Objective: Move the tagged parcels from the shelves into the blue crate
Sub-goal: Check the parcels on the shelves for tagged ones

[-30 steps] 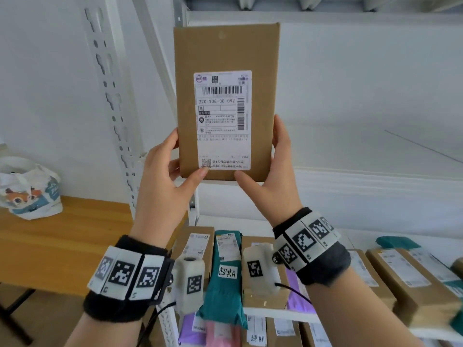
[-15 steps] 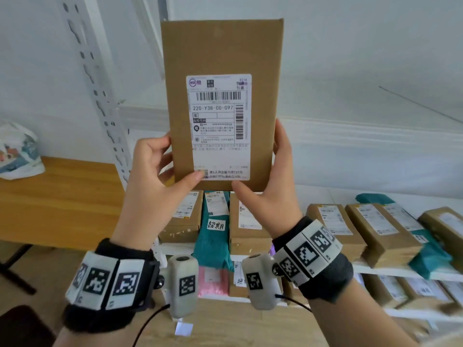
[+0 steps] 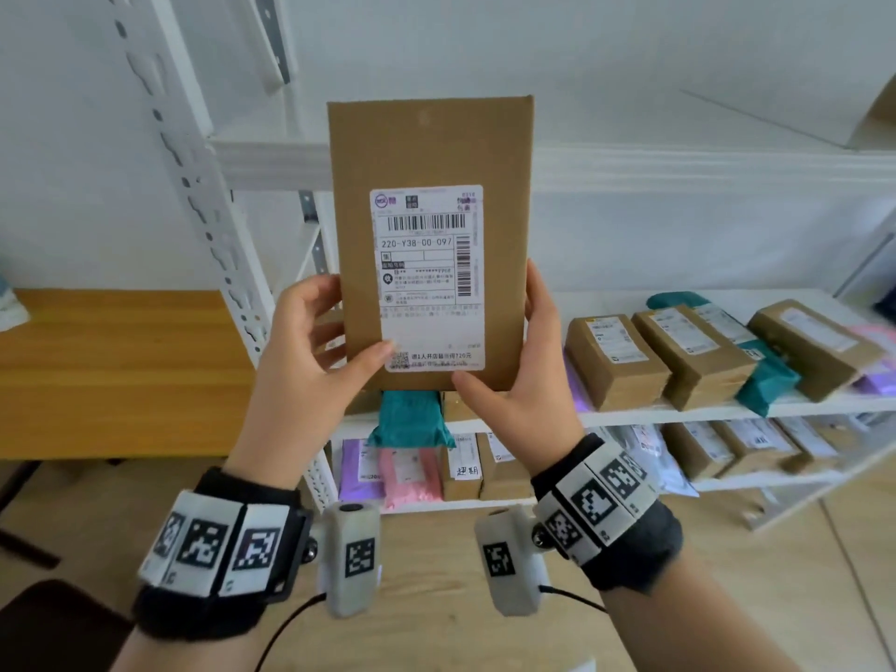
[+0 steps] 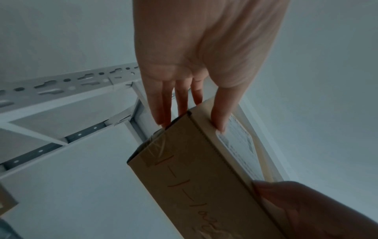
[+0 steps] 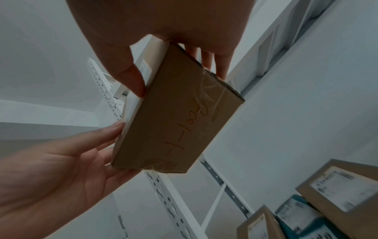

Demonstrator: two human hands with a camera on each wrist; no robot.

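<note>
white shelves of parcels stand behind as i pinch the brown parcel upright between my left hand and right hand, label facing me, apparently checking its tag, with no blue crate in view to turn toward next.

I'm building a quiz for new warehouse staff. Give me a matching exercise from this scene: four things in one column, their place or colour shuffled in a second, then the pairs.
Things:
1. cardboard box
2. teal parcel
3. pink parcel
4. wooden table

Place or colour:
A. left of the shelving
B. held in both hands
C. lower shelf, under the teal one
D. hangs over a shelf edge below the box

Pairs: 1-B, 2-D, 3-C, 4-A
</note>
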